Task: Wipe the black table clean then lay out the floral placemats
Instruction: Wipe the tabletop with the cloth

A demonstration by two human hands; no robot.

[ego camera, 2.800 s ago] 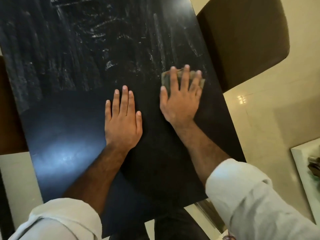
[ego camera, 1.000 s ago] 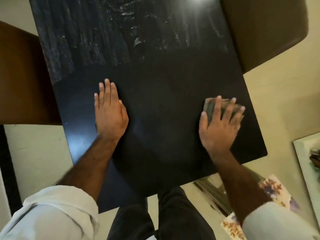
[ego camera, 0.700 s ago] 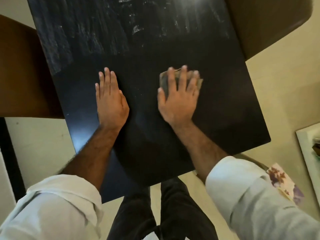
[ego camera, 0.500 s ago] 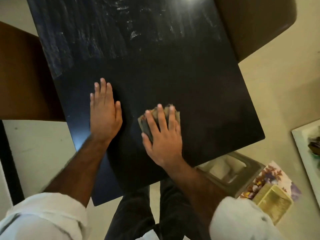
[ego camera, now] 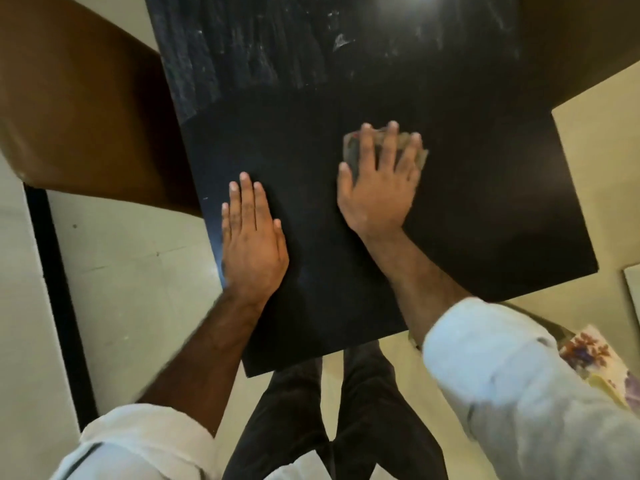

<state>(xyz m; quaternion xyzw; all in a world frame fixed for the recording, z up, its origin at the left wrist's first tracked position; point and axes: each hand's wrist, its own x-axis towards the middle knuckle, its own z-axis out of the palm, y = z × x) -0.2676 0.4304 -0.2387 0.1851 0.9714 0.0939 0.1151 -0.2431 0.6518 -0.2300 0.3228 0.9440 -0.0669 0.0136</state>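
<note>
Pressing the cloth [ego camera: 350,149] under straight right fingers [ego camera: 390,148], left fingers [ego camera: 246,197] flat on the black table [ego camera: 485,209]

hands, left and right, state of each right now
Left hand: open, flat on the glossy black table.
Right hand: open, straight fingers pressing a small grey-green cloth.

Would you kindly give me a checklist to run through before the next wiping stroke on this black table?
1. The cloth pressed flat under the right hand: ok.
2. The left hand flat on the table as a brace: ok.
3. Near part of the table streak-free: ok.
4. Far part wiped: not ok, white streaks show there.
5. The floral placemat off the table, low at the right: ok.
6. Underside of the cloth clean: cannot tell.
</note>
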